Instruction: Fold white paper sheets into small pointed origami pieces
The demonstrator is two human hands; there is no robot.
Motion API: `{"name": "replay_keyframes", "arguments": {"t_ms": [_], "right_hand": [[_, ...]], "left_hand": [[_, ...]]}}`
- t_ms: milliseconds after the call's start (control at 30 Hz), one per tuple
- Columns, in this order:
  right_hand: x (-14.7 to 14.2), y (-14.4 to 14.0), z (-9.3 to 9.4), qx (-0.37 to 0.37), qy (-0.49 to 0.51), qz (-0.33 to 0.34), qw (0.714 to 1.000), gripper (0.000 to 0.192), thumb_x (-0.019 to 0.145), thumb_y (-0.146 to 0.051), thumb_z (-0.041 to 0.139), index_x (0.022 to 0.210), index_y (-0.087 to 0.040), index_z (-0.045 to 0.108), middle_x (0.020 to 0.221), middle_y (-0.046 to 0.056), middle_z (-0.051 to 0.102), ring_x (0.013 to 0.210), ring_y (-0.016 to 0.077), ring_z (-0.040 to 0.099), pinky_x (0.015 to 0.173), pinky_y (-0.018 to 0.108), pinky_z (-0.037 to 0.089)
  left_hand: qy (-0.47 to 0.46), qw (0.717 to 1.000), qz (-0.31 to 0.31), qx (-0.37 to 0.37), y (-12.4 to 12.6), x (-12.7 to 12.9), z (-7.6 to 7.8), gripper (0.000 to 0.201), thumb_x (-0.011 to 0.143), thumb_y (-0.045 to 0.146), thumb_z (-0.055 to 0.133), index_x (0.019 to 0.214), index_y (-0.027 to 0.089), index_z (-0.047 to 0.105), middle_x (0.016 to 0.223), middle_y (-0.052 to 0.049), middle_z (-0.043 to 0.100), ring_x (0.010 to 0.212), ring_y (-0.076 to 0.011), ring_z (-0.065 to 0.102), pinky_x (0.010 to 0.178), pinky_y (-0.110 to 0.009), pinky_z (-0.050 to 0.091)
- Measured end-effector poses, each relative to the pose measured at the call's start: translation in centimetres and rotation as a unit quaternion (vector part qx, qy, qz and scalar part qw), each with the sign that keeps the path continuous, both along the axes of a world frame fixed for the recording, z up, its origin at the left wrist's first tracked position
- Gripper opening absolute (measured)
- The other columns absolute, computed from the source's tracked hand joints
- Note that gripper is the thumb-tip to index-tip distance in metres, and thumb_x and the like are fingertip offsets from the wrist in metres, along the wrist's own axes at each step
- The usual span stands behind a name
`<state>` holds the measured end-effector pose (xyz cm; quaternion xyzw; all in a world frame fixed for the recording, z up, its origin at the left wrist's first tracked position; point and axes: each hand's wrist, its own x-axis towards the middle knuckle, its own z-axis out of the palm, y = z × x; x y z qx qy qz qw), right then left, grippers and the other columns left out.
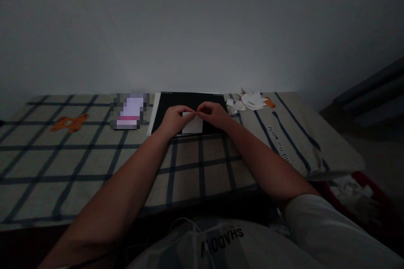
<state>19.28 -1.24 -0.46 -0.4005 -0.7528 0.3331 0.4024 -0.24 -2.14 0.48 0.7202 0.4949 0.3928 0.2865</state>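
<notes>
My left hand is closed, its thumb and forefinger pinching the top of a small white piece of paper. From the other side my right hand meets it, fingertips pressed together at the paper's upper right corner. Between the two hands the paper hangs over or rests on a black sheet with punched holes along its far edge; which of the two I cannot tell. Fingertips hide the paper's top edge.
Scraps of white paper lie in a loose heap to the right. A phone, pixelated, lies left of the black sheet. Checked cloth covers the table, which meets a wall. A red container of crumpled paper stands below at right.
</notes>
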Motion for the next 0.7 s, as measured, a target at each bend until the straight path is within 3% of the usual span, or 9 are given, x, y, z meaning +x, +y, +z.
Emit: {"name": "replay_keyframes", "arguments": {"t_ms": [233,700], "right_hand": [[-0.4,-0.8,0.5,0.065,-0.014,-0.003,0.998,0.012,0.076,-0.030,0.060,0.079,-0.019,0.061,0.072,-0.001,0.059,0.068,0.0139,0.051,0.065,0.028,0.039],[0.3,-0.4,1.3,0.075,-0.043,-0.035,0.996,0.010,0.075,-0.029,0.058,0.073,-0.019,0.059,0.068,-0.001,0.057,0.063,0.0130,0.046,0.063,0.028,0.038]], "left_hand": [[0.003,0.998,-0.023,0.053,-0.2,0.3,0.0,0.023,0.075,0.042,0.065,0.074,0.021,0.072,0.075,-0.002,0.069,0.061,-0.0135,0.050,0.058,-0.028,0.036],[-0.002,0.998,-0.012,0.055,0.1,-0.2,0.5,0.020,0.076,0.039,0.066,0.073,0.020,0.071,0.078,-0.003,0.071,0.073,-0.0176,0.060,0.065,-0.029,0.042]]}}
